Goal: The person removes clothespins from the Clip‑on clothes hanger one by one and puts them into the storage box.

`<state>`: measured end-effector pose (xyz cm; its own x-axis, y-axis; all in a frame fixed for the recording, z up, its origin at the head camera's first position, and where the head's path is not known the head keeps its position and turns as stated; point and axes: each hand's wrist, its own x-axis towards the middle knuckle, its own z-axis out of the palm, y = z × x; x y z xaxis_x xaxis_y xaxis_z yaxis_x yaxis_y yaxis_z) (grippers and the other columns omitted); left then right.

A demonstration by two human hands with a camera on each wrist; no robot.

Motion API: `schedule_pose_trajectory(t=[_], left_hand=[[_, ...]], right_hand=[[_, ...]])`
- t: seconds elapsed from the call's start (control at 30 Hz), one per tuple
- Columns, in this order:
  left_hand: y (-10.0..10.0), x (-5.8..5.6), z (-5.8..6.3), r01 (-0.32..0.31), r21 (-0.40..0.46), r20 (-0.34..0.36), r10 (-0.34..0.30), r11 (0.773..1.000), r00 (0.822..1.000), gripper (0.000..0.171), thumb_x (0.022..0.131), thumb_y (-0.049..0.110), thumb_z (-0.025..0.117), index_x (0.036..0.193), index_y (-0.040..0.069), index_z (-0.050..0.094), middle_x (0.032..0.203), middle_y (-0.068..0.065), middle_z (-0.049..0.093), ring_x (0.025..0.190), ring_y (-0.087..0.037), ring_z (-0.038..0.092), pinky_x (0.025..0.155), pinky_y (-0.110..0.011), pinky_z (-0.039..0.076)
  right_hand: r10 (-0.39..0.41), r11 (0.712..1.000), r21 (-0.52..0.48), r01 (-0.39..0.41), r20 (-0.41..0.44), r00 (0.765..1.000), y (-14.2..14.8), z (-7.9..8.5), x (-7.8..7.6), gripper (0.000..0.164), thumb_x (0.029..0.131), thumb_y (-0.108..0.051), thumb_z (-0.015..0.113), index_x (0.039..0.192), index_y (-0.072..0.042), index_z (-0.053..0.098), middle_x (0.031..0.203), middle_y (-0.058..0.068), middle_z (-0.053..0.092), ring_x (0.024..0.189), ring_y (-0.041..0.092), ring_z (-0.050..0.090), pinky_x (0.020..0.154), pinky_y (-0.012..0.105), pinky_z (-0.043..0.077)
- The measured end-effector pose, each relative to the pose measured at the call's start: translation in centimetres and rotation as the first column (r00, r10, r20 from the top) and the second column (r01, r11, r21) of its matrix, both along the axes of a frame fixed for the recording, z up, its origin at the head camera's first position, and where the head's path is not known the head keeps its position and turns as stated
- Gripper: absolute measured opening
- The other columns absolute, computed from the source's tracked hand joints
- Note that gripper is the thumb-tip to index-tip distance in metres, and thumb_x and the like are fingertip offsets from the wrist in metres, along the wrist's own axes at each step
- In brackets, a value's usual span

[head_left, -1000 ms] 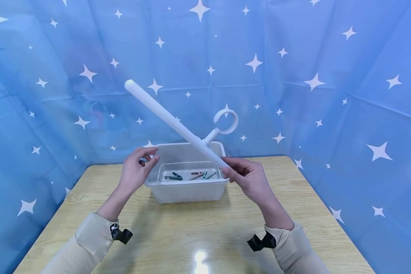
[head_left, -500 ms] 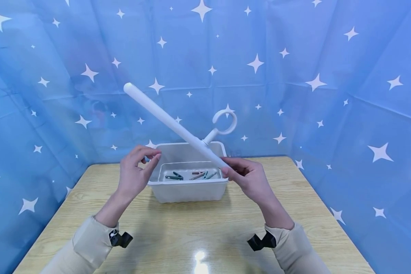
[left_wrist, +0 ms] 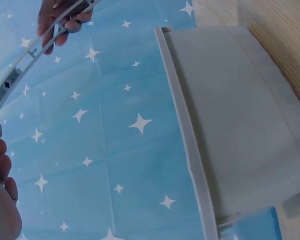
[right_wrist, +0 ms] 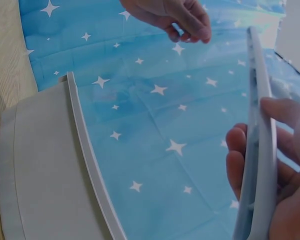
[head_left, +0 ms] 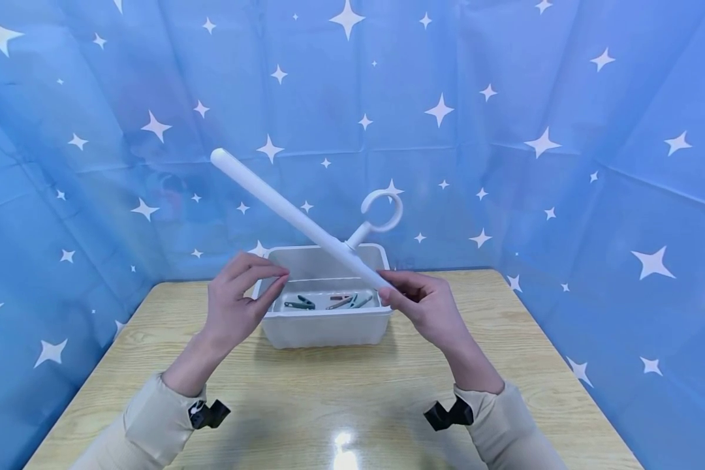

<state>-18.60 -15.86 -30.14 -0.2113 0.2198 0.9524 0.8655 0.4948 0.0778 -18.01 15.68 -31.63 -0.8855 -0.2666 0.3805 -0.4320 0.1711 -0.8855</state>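
Observation:
A white plastic hanger [head_left: 294,215] with a round open hook is held aloft, slanting from upper left to lower right. Its lower right end is gripped between the thumb and fingers of my right hand [head_left: 431,310]; the right wrist view shows the hanger's ribbed underside [right_wrist: 253,100]. My left hand [head_left: 232,303] hovers at the left side of a whitish plastic tub [head_left: 329,329], apart from the hanger. Its thumb and fingertips come close together, and nothing shows between them. Inside the tub lie several small clothespins [head_left: 299,303], green and brownish.
The tub stands on a light wooden table [head_left: 305,398], towards its far edge. A blue curtain [head_left: 505,163] with white stars surrounds the table at the back and sides.
My left hand has moved slightly right, and its thumb and fingertips have drawn closer together. The hanger's upper left end has dipped a little; my right hand stays in place.

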Motion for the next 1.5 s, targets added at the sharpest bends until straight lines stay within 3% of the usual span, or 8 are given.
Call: schedule_pose_trajectory(t=[0.2,0.53,0.7,1.0,1.23,1.33,1.5], left_hand=[[0.7,0.4,0.8,0.023,-0.022,-0.108,-0.025,1.000,0.994,0.020,0.095,0.024,0.071,0.088,0.006,0.077,0.083,-0.007,0.069,0.075,-0.021,0.063,0.068,-0.029,0.048],[1.5,1.1,2.0,0.039,-0.048,-0.256,-0.050,0.998,0.965,0.020,0.094,0.019,0.071,0.083,0.004,0.077,0.079,-0.009,0.066,0.072,-0.023,0.060,0.066,-0.031,0.047],[1.8,1.3,2.2,-0.036,-0.068,-0.334,0.011,0.997,0.943,0.016,0.094,0.018,0.071,0.086,0.007,0.080,0.081,-0.008,0.067,0.076,-0.027,0.058,0.069,-0.038,0.045],[2.5,1.5,2.8,-0.155,-0.055,-0.464,0.112,0.986,0.879,0.009,0.093,0.015,0.072,0.093,0.013,0.080,0.089,-0.009,0.069,0.087,-0.031,0.054,0.075,-0.046,0.034],[2.5,1.4,3.2,-0.311,-0.131,-0.515,0.204,0.941,0.832,0.020,0.093,0.006,0.070,0.108,0.015,0.079,0.104,-0.008,0.072,0.098,-0.030,0.056,0.087,-0.050,0.038],[2.4,1.3,3.1,-0.361,-0.158,-0.521,0.232,0.919,0.821,0.022,0.093,0.006,0.069,0.112,0.015,0.078,0.106,-0.007,0.073,0.101,-0.030,0.058,0.093,-0.052,0.038],[2.4,1.2,3.0,-0.393,-0.171,-0.526,0.254,0.903,0.812,0.021,0.094,0.008,0.068,0.112,0.014,0.077,0.105,-0.008,0.073,0.100,-0.030,0.061,0.096,-0.055,0.038]], right_hand=[[-0.001,1.000,0.013,0.001,0.000,1.000,0.1,0.0,0.1,0.032,0.094,-0.021,0.072,0.125,-0.015,0.071,0.091,0.000,0.072,0.076,0.013,0.065,0.066,0.025,0.053],[-0.011,0.999,0.030,0.010,0.021,1.000,0.2,0.0,0.1,0.032,0.093,-0.024,0.073,0.124,-0.017,0.072,0.094,0.004,0.073,0.078,0.017,0.067,0.064,0.026,0.052],[0.005,1.000,0.030,-0.005,0.023,1.000,0.0,0.0,0.1,0.033,0.092,-0.024,0.074,0.124,-0.015,0.072,0.100,0.008,0.074,0.079,0.014,0.068,0.065,0.023,0.053],[-0.002,0.998,0.059,0.001,0.024,1.000,0.0,0.0,0.0,0.034,0.091,-0.024,0.075,0.124,-0.014,0.072,0.107,0.008,0.073,0.080,0.020,0.066,0.062,0.021,0.049],[-0.001,0.993,0.114,-0.005,0.051,0.999,-0.1,0.1,0.2,0.032,0.090,-0.031,0.075,0.121,-0.022,0.074,0.112,0.004,0.073,0.074,0.014,0.057,0.059,0.022,0.045],[0.002,0.992,0.126,-0.008,0.050,0.999,-0.2,0.0,0.2,0.032,0.089,-0.031,0.076,0.120,-0.023,0.074,0.115,0.004,0.072,0.076,0.015,0.058,0.060,0.022,0.046],[0.009,0.990,0.140,-0.013,0.034,0.999,-0.3,-0.1,0.2,0.033,0.089,-0.030,0.076,0.121,-0.022,0.074,0.119,0.004,0.072,0.073,0.015,0.057,0.058,0.022,0.044]])
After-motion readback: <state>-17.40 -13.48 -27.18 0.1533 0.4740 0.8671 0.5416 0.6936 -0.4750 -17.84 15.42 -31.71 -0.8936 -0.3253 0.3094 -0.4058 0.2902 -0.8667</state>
